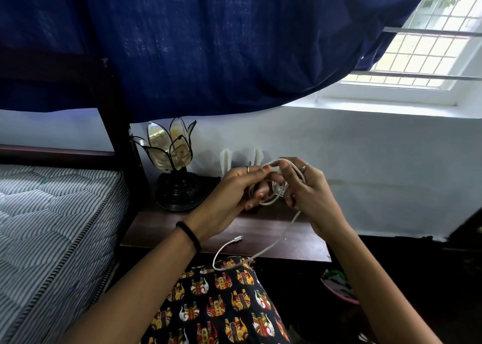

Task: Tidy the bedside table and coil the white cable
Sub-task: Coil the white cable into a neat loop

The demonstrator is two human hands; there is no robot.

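Currently both hands, left hand (234,187) and right hand (305,189), pinch the thin white cable (271,247); seemingly few loops are wound, so a loosened grip could let them spring apart.

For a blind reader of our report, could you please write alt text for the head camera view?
A person's left hand and right hand hold a partly coiled white cable above a dark bedside table, its loose end trailing over the table edge. A petal-shaped lamp stands behind, beside a striped mattress.
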